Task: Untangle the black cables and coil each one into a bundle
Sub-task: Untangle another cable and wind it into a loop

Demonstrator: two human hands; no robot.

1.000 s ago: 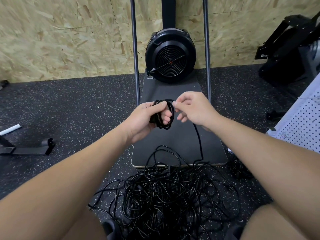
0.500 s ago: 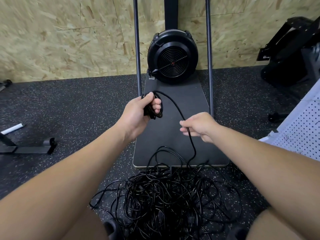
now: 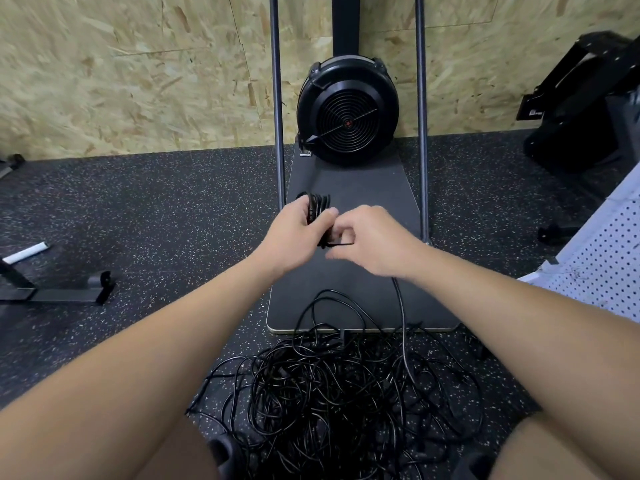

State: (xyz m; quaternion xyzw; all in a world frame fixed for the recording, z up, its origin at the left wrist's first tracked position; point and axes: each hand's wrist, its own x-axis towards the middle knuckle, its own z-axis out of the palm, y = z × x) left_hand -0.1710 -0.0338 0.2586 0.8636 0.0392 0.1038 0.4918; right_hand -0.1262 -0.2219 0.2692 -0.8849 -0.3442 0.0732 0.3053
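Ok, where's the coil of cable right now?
The coil sits mid-frame in the head view, gripped in the left hand, with the right hand against it, above the dark board before the fan.

Small black coil (image 3: 317, 206) above tangled cables (image 3: 332, 386)

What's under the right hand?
A single cable drops from under the right hand into the tangle on the floor. Where the fingers grip it is covered, as is the platform below.
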